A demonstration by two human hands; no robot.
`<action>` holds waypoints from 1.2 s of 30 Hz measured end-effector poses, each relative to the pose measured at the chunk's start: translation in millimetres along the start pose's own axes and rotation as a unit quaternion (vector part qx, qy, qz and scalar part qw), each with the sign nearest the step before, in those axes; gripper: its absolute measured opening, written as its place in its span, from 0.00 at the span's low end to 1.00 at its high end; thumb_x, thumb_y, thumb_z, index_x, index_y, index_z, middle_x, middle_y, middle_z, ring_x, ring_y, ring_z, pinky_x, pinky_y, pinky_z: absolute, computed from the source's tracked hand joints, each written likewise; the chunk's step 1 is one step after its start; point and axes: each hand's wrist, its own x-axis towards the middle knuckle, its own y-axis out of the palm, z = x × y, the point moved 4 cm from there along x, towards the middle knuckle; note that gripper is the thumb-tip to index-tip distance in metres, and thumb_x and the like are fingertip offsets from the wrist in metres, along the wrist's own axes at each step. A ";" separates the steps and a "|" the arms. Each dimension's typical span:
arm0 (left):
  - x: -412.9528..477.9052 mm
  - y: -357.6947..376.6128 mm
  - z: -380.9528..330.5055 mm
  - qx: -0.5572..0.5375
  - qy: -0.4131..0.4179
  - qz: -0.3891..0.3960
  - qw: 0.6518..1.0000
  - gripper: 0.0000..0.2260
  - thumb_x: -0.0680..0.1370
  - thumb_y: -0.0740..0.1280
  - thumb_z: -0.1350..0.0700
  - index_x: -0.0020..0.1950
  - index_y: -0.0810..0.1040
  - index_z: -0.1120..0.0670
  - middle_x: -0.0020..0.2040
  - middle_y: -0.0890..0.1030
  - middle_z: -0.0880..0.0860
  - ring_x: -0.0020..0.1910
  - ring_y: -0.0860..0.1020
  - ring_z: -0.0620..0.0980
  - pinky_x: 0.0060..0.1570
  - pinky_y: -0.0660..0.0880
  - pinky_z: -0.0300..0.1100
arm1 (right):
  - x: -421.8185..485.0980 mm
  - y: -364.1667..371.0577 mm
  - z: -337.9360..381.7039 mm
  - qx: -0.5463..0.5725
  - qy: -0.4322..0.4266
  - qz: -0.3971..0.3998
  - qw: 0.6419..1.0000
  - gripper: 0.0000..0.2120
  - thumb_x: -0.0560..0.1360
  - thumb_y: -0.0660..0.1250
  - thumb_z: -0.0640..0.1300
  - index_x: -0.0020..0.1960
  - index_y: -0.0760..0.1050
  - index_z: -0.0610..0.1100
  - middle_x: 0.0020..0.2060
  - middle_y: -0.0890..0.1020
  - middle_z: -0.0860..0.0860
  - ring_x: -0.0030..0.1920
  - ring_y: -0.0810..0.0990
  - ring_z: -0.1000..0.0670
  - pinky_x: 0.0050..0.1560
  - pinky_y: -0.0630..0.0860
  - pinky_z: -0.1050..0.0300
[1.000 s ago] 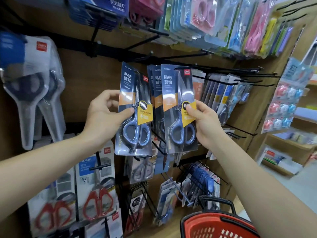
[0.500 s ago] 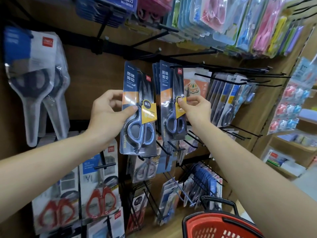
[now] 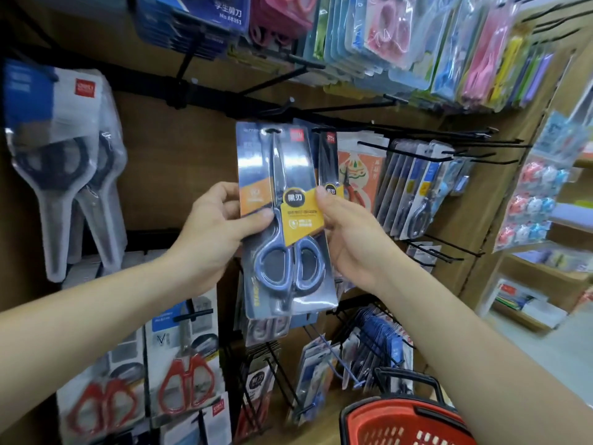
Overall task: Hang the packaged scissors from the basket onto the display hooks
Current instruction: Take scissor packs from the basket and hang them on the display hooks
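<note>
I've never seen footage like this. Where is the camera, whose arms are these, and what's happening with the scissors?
No machine here: these are a person's two bare arms, filmed by one wide-angle camera worn on the head, looking forward and down. The left hand and the right hand both grip one pack of scissors, with grey-blue handles and a yellow label, upright before a shop's display wall. Black wire hooks stick out of it, many carrying other packs, such as red-handled scissors at lower left. Whether the held pack's hanging hole is on a hook yet, I cannot tell. At bottom right is a red basket with a black handle; its inside is out of view.
</note>
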 end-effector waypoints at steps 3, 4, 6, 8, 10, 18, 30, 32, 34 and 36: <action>-4.7 14.4 -1.6 0.039 -0.004 0.063 0.997 0.16 0.73 0.75 0.60 0.58 0.75 0.55 0.49 0.88 0.54 0.45 0.86 0.50 0.41 0.83 0.45 | -9.7 -17.1 1.0 0.018 -0.019 -0.021 0.999 0.17 0.83 0.66 0.40 0.70 0.73 0.38 0.52 0.84 0.44 0.46 0.83 0.48 0.45 0.80 0.52; -4.2 19.6 -3.6 0.062 0.001 0.081 0.995 0.17 0.71 0.75 0.56 0.58 0.76 0.55 0.50 0.87 0.54 0.45 0.86 0.50 0.40 0.83 0.44 | -13.4 -24.3 0.3 0.017 -0.021 -0.025 0.999 0.18 0.82 0.65 0.39 0.72 0.72 0.39 0.53 0.83 0.44 0.46 0.83 0.48 0.45 0.80 0.54; 0.6 29.3 -6.6 0.080 0.002 0.082 0.993 0.14 0.73 0.75 0.53 0.56 0.77 0.54 0.48 0.86 0.55 0.43 0.85 0.47 0.36 0.82 0.42 | -20.7 -39.6 0.8 0.010 -0.033 -0.038 0.999 0.17 0.83 0.64 0.37 0.71 0.73 0.40 0.56 0.83 0.43 0.49 0.83 0.47 0.49 0.81 0.52; 12.4 34.9 -5.8 0.096 0.002 0.041 0.995 0.10 0.77 0.74 0.53 0.55 0.77 0.52 0.47 0.85 0.54 0.42 0.85 0.45 0.39 0.83 0.42 | -27.1 -58.1 4.2 0.004 -0.054 -0.072 0.996 0.16 0.83 0.63 0.36 0.70 0.75 0.42 0.59 0.84 0.40 0.53 0.83 0.44 0.57 0.80 0.48; 30.9 38.6 -0.5 0.153 0.017 -0.001 0.988 0.13 0.76 0.77 0.51 0.56 0.78 0.49 0.53 0.84 0.52 0.51 0.85 0.48 0.51 0.84 0.47 | -32.5 -77.8 11.2 -0.028 -0.084 -0.121 0.989 0.16 0.83 0.63 0.35 0.68 0.76 0.44 0.59 0.85 0.43 0.57 0.84 0.43 0.63 0.80 0.45; 88.1 55.0 19.6 0.317 0.036 -0.050 0.946 0.31 0.73 0.79 0.50 0.73 0.72 0.52 0.68 0.78 0.50 0.66 0.76 0.53 0.63 0.73 0.45 | -43.5 -120.7 21.0 -0.061 -0.137 -0.178 0.973 0.15 0.82 0.64 0.36 0.62 0.78 0.53 0.60 0.86 0.50 0.63 0.83 0.47 0.67 0.77 0.44; 99.4 52.0 35.1 0.247 -0.008 -0.053 0.968 0.24 0.71 0.82 0.57 0.59 0.73 0.54 0.51 0.81 0.52 0.41 0.84 0.50 0.35 0.83 0.44 | -17.8 -110.0 26.6 -0.059 -0.144 -0.188 0.970 0.15 0.83 0.63 0.34 0.66 0.73 0.48 0.42 0.88 0.59 0.47 0.86 0.59 0.48 0.82 0.63; 98.0 50.7 36.0 0.288 0.006 -0.063 0.956 0.22 0.71 0.82 0.53 0.57 0.74 0.54 0.50 0.81 0.52 0.32 0.83 0.50 0.29 0.80 0.41 | -12.7 -108.4 22.4 -0.063 -0.139 -0.196 0.969 0.15 0.83 0.64 0.34 0.65 0.74 0.48 0.41 0.88 0.60 0.46 0.86 0.59 0.48 0.82 0.63; 96.1 51.0 36.2 0.285 0.008 -0.071 0.956 0.22 0.71 0.82 0.52 0.56 0.74 0.53 0.50 0.80 0.52 0.33 0.83 0.51 0.28 0.81 0.41 | -6.5 -106.5 20.1 -0.078 -0.133 -0.214 0.965 0.15 0.83 0.65 0.35 0.66 0.74 0.48 0.42 0.88 0.58 0.47 0.87 0.57 0.49 0.82 0.61; 93.3 51.6 36.1 0.268 0.003 -0.061 0.962 0.21 0.71 0.81 0.50 0.56 0.74 0.52 0.50 0.79 0.51 0.36 0.84 0.53 0.30 0.82 0.42 | 3.9 -104.2 18.0 -0.090 -0.120 -0.232 0.961 0.17 0.82 0.66 0.36 0.70 0.75 0.44 0.49 0.88 0.52 0.52 0.87 0.51 0.54 0.83 0.55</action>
